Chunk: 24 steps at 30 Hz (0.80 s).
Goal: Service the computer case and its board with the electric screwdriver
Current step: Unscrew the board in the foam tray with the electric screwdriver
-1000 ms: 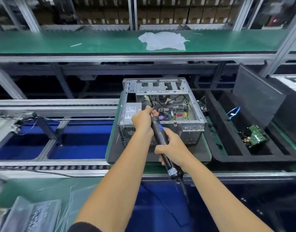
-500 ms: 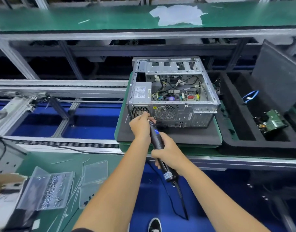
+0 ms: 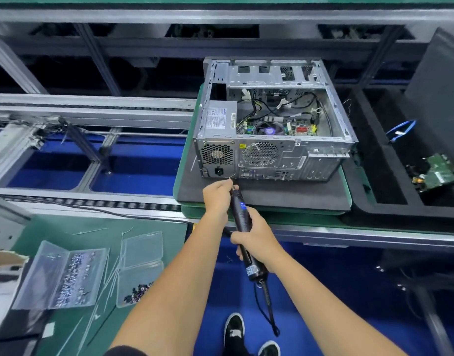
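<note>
Hands have drawn back from the board inside the computer case (image 3: 272, 132) on the foam pad's middle; the right hand (image 3: 256, 240) grips the electric screwdriver (image 3: 242, 222), the left hand (image 3: 216, 196) pinches its tip at the rear panel's lower edge, likely starting there.

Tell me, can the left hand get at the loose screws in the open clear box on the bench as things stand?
Probably yes, once it lets go. The left hand is pinching the tip of the electric screwdriver at the computer case. The open clear box lies uncovered on its side, with nothing between.
</note>
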Available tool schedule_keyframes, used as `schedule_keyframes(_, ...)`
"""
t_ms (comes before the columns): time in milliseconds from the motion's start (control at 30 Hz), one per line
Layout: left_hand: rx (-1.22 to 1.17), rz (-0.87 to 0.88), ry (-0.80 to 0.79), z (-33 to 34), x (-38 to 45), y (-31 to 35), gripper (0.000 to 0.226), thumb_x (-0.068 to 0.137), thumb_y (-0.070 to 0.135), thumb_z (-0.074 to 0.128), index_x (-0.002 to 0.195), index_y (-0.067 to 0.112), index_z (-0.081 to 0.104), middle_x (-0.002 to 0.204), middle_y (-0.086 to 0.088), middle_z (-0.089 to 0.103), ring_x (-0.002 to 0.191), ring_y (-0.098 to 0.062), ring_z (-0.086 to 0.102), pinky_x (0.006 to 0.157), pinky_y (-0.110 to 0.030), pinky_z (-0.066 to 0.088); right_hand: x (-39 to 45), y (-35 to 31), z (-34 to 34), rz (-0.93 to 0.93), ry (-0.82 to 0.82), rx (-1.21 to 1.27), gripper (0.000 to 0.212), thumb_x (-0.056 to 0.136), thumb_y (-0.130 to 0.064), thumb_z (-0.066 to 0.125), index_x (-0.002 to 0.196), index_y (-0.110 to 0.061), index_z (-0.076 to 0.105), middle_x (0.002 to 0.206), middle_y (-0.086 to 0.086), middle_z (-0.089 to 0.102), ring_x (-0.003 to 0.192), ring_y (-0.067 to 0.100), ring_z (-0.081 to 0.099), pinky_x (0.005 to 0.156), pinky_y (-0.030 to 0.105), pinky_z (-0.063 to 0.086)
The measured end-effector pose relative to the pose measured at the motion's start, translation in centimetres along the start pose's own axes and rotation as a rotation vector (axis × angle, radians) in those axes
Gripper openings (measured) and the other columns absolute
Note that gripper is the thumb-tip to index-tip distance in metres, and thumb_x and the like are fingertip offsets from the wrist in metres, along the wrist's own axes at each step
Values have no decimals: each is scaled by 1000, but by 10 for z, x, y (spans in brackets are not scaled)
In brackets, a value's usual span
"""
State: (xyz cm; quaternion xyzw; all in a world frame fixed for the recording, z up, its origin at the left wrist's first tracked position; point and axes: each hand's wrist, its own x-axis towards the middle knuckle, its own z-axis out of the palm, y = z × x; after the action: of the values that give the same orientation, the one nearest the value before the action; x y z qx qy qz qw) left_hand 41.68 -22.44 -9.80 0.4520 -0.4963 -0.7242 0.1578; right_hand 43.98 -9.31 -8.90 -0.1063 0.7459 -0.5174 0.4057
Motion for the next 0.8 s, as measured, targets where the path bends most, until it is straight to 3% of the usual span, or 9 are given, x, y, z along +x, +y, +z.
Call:
schedule_keyframes(167,247,126,80,6,12,-5,30,86,13,62,57,21,64,66,3,64,64,-13,56,64,-27,49,10,6,0,22,20,24,65,77,-5,68,131,-30,41,96,15,59,51,18,60,54,33,54)
schedule_keyframes(367,438,216,126,10,17,-6,30,84,16,63,55,11,64,52,1,54,51,-10,45,55,-25,41,14,8,-1,17,22,32,63,77,-4,68,128,-30,42,92,14,57,53,19,59,53,32,53)
schedule_keyframes(500,368,223,174,5,15,-5,26,84,14,61,63,-2,64,55,-3,52,53,-14,43,58,-26,41,13,3,2,-24,5,-14,66,78,-4,67,130,-33,40,95,11,59,56,19,60,54,33,54)
schedule_keyframes(600,246,225,242,-6,12,-2,17,84,13,60,69,9,68,63,6,61,61,-9,53,58,-22,45,13,-5,11,-70,-26,-64,62,76,-4,67,124,-35,43,94,7,60,63,21,60,61,39,56)
schedule_keyframes(700,130,209,277,-19,14,3,15,84,13,60,72,14,68,71,3,64,68,-14,56,65,-30,50,15,-12,24,-91,-46,-60,61,75,-6,68,127,-28,46,94,6,59,68,24,59,65,40,55)
schedule_keyframes(800,109,218,281,-28,18,7,13,84,12,60,74,12,69,70,3,64,64,-12,55,56,-24,48,17,-16,35,-104,-46,-54,62,75,-6,68,129,-26,46,95,6,59,71,24,59,67,41,56)
